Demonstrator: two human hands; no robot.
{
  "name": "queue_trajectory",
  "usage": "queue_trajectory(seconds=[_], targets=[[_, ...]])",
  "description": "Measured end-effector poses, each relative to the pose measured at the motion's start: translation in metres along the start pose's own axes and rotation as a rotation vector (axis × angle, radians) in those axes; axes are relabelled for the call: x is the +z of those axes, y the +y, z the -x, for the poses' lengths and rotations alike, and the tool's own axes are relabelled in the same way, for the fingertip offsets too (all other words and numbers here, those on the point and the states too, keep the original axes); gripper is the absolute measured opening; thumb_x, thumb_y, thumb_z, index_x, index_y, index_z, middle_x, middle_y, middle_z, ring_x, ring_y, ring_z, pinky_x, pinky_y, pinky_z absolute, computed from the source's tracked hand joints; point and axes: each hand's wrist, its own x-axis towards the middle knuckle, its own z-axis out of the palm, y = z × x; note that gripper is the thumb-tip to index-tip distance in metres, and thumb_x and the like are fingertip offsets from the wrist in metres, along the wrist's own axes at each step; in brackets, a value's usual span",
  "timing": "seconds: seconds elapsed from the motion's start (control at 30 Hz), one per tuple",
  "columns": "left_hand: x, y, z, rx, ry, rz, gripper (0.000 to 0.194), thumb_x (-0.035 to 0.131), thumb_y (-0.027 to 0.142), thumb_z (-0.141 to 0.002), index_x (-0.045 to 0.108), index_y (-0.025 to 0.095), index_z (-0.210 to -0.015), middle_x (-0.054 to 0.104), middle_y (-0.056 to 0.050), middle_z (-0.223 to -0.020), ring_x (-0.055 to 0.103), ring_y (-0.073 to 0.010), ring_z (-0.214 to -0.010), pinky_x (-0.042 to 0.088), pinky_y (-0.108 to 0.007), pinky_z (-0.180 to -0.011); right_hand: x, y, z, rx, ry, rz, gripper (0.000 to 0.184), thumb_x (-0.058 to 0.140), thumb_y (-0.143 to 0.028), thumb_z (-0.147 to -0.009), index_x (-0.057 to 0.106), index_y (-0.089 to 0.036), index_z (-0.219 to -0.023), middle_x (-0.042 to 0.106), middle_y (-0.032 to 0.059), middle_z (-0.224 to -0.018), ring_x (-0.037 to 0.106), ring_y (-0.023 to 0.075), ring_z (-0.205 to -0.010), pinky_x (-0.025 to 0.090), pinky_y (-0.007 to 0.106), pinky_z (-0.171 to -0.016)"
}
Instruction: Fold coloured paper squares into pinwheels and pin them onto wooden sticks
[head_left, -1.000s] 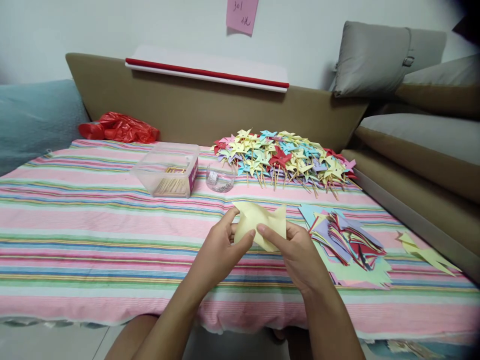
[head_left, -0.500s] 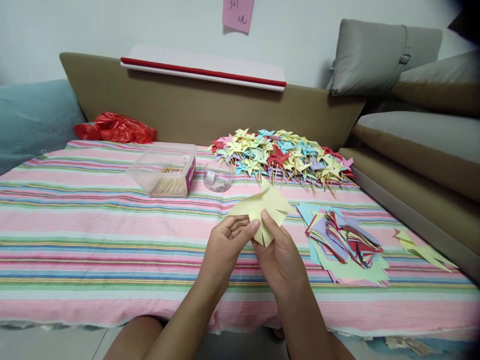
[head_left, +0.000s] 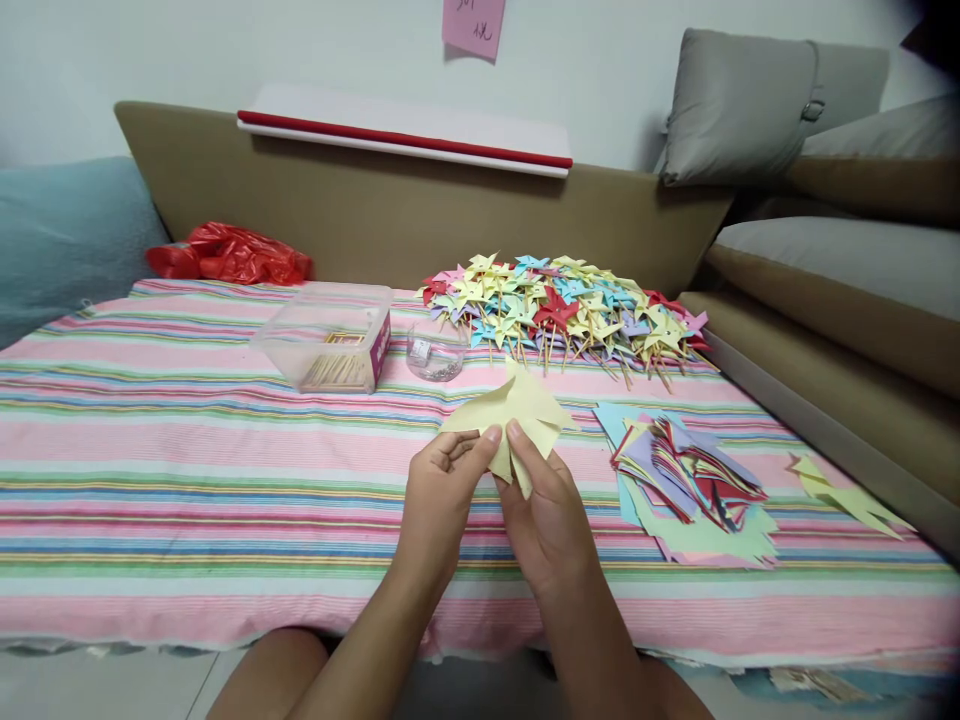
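Observation:
A pale yellow sheet of paper with slits cut in from its corners is held up above the cloth. My left hand pinches its near left part between thumb and fingers. My right hand grips the near right part, thumb on top and fingers underneath. Both thumbs lie close together at a slit near the sheet's middle. To the right is a stack of coloured paper with cut slits. Behind the hands lies a heap of finished paper pinwheels on sticks.
A clear plastic box holds several thin wooden sticks. Beside it stands a small round clear container with tiny metal pieces. A red plastic bag lies at the back left. Yellow paper scraps lie far right, near stacked cushions.
Both hands and the yellow paper have shifted slightly left. The thumbs are now closer together, and the slit at the near edge shows wider apart.

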Motion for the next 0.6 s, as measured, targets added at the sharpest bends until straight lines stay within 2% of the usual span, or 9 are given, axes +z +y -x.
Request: queue_trajectory(seconds=[0.1,0.2,0.27,0.33,0.4,0.5,0.6], targets=[[-0.003,-0.001,-0.002,-0.015,0.029,0.051,0.027,0.083,0.037,-0.075,0.072,0.013,-0.081,0.072,-0.003,-0.080,0.065,-0.0118,-0.076,0.053,-0.022,-0.074,0.002,0.001,0.002,-0.059,-0.049,0.071,0.036,0.077,-0.034,-0.081,0.067,-0.019,-0.112,0.074,0.0052,-0.112,0.067,0.0210,-0.108,0.052,0.033,-0.095],[-0.008,0.003,-0.005,-0.032,0.063,0.108,0.029,0.083,0.039,-0.076,0.073,0.013,-0.084,0.072,-0.003,-0.080,0.064,-0.0118,-0.075,0.053,-0.021,-0.070,-0.002,-0.002,0.003,-0.138,-0.026,0.147,0.039,0.070,-0.039,-0.087,0.056,-0.024,-0.120,0.072,0.0052,-0.115,0.069,0.0206,-0.102,0.053,0.037,-0.092],[-0.010,0.006,-0.006,-0.043,0.099,0.148,0.031,0.084,0.039,-0.073,0.073,0.013,-0.085,0.071,-0.003,-0.079,0.065,-0.0119,-0.074,0.053,-0.020,-0.067,-0.008,-0.004,0.001,-0.226,0.017,0.211,0.039,0.070,-0.034,-0.086,0.048,-0.027,-0.118,0.072,0.0030,-0.110,0.070,0.0187,-0.096,0.054,0.038,-0.089],[-0.012,0.009,-0.008,-0.050,0.141,0.180,0.031,0.086,0.038,-0.070,0.073,0.012,-0.083,0.068,-0.001,-0.073,0.064,-0.0109,-0.069,0.052,-0.019,-0.064,-0.014,-0.006,-0.001,-0.329,0.001,0.325,0.040,0.072,-0.026,-0.083,0.044,-0.029,-0.111,0.071,0.0013,-0.107,0.070,0.0173,-0.093,0.053,0.037,-0.089],[-0.013,0.011,-0.008,-0.050,0.166,0.195,0.032,0.088,0.037,-0.068,0.073,0.012,-0.081,0.065,0.001,-0.067,0.062,-0.0099,-0.065,0.051,-0.018,-0.061,-0.018,-0.007,-0.003,-0.411,-0.070,0.496,0.038,0.072,-0.021,-0.080,0.048,-0.029,-0.109,0.069,0.0015,-0.109,0.070,0.0174,-0.093,0.053,0.037,-0.088],[-0.013,0.012,-0.009,-0.033,0.162,0.183,0.032,0.087,0.038,-0.068,0.073,0.012,-0.080,0.065,0.000,-0.068,0.062,-0.0101,-0.066,0.051,-0.018,-0.062,-0.020,-0.009,-0.001,-0.464,-0.181,0.782,0.023,0.068,-0.022,-0.082,0.063,-0.025,-0.105,0.067,0.0042,-0.109,0.068,0.0199,-0.097,0.054,0.037,-0.089],[-0.014,0.011,-0.008,-0.005,0.141,0.138,0.031,0.086,0.037,-0.070,0.072,0.012,-0.081,0.069,-0.002,-0.074,0.063,-0.0105,-0.069,0.052,-0.020,-0.066,-0.017,-0.010,0.002,-0.500,-0.204,0.901,0.008,0.067,-0.025,-0.085,0.072,-0.023,-0.091,0.068,0.0055,-0.104,0.067,0.0214,-0.098,0.054,0.037,-0.089]])
